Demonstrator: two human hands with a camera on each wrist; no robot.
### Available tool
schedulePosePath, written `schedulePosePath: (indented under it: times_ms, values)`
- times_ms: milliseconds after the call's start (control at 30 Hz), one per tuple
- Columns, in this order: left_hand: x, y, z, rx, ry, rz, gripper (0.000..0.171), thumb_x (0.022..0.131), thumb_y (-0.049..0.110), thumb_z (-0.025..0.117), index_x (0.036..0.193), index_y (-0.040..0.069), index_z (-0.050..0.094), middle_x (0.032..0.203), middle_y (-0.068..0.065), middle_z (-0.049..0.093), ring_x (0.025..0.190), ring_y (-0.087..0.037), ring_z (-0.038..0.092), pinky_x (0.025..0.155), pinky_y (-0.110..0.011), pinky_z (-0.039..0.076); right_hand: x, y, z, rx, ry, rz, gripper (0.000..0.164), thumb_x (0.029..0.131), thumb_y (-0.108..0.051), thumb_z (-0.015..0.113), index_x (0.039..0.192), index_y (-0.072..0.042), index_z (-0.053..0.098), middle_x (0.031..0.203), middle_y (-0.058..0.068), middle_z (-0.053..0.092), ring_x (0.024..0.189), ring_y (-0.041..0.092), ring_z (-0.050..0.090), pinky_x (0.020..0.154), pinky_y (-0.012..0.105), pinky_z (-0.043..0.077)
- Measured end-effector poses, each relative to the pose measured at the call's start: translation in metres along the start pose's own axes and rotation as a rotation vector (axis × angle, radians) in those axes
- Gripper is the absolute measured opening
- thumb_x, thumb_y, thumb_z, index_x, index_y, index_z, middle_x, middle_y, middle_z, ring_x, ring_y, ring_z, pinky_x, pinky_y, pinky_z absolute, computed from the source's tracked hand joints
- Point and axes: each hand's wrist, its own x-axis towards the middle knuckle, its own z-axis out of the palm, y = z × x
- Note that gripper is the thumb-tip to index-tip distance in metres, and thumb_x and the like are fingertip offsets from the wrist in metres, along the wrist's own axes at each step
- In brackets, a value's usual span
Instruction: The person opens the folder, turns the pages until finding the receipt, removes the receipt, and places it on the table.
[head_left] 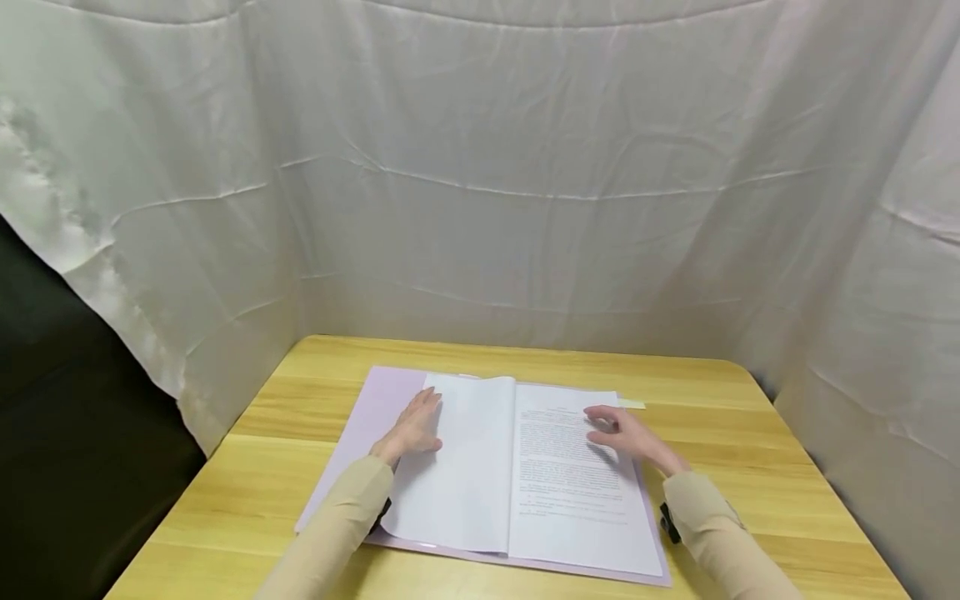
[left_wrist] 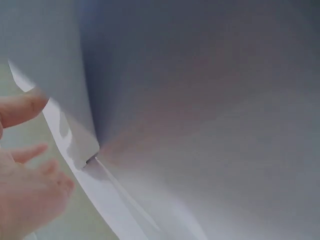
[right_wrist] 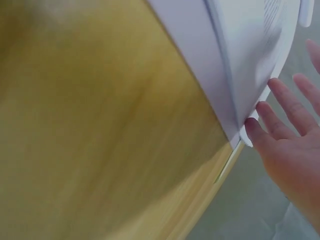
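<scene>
A lilac folder (head_left: 390, 392) lies spread on the table, with white sheets in it. Its left page (head_left: 468, 467) looks blank, while the right page (head_left: 570, 475) carries printed text. My left hand (head_left: 414, 427) is at the left page's outer side, fingers extended and thumb apart; the left wrist view shows thumb and fingers beside the page edge. Over the right page's outer edge is my right hand (head_left: 626, 435), its fingers loosely bent and spread. In the right wrist view, the fingers (right_wrist: 292, 107) overlap the sheet edge near the folder corner (right_wrist: 232, 140), with nothing gripped.
The folder rests on a yellow wood-grain table (head_left: 750, 467). A pale yellow slip (head_left: 632, 404) sticks out past the folder's upper right corner. Light grey curtains (head_left: 525, 208) hang behind and on both sides, with a black area (head_left: 75, 417) at the left.
</scene>
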Motion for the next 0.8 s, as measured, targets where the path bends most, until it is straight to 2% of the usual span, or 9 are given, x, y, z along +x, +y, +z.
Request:
schedulePosePath:
  times_ms: [167,267,367,567,700,800]
  values:
    - [0.003,-0.001,0.003,-0.093,-0.121,0.093,0.086,0.073,-0.019,0.058,0.153,-0.009,0.028,0.163,-0.028,0.025,0.153,-0.046,0.02,0.128,-0.056,0.016,0.003,0.005,-0.002,0.002,0.025,0.023,0.051,0.095,-0.014,0.068,0.136,0.013,0.053,0.139,0.034,0.055,0.134,0.054,0.046,0.11,0.066,0.04]
    - [0.002,-0.001,0.005,-0.138,-0.177,0.099,0.084,0.075,-0.022,0.051,0.154,-0.006,0.029,0.163,-0.027,0.027,0.153,-0.045,0.021,0.128,-0.056,0.016,0.005,0.009,-0.003,-0.003,0.042,0.051,0.052,0.093,-0.013,0.07,0.135,0.012,0.053,0.14,0.034,0.054,0.135,0.055,0.044,0.112,0.067,0.037]
    - [0.002,-0.002,0.004,-0.129,-0.223,0.093,0.081,0.079,-0.021,0.049,0.155,-0.003,0.031,0.164,-0.024,0.026,0.154,-0.044,0.02,0.128,-0.055,0.015,0.007,0.012,-0.006,-0.023,0.054,0.073,0.053,0.092,-0.012,0.071,0.135,0.011,0.054,0.14,0.034,0.053,0.137,0.056,0.041,0.113,0.068,0.034]
    - [0.0,-0.005,-0.006,-0.065,-0.349,0.124,0.075,0.086,-0.011,0.058,0.156,-0.002,0.03,0.167,-0.023,0.019,0.156,-0.042,0.015,0.129,-0.055,0.012,0.013,0.018,-0.012,-0.108,0.047,0.107,0.058,0.087,-0.014,0.075,0.136,0.009,0.054,0.143,0.037,0.049,0.135,0.058,0.042,0.112,0.069,0.035]
    - [-0.003,-0.006,-0.01,-0.076,-0.395,0.078,0.083,0.088,0.004,0.071,0.158,0.004,0.027,0.169,-0.017,0.015,0.157,-0.039,0.011,0.129,-0.056,0.011,0.016,0.021,-0.015,-0.142,0.043,0.108,0.061,0.086,-0.015,0.076,0.136,0.01,0.052,0.147,0.042,0.04,0.136,0.061,0.038,0.113,0.07,0.033]
    - [-0.005,-0.004,-0.011,-0.082,-0.411,0.042,0.096,0.084,0.018,0.08,0.16,0.008,0.023,0.171,-0.013,0.011,0.158,-0.037,0.007,0.129,-0.057,0.009,0.02,0.022,-0.016,-0.154,0.044,0.113,0.063,0.086,-0.016,0.076,0.137,0.012,0.05,0.149,0.045,0.034,0.136,0.063,0.035,0.114,0.071,0.03]
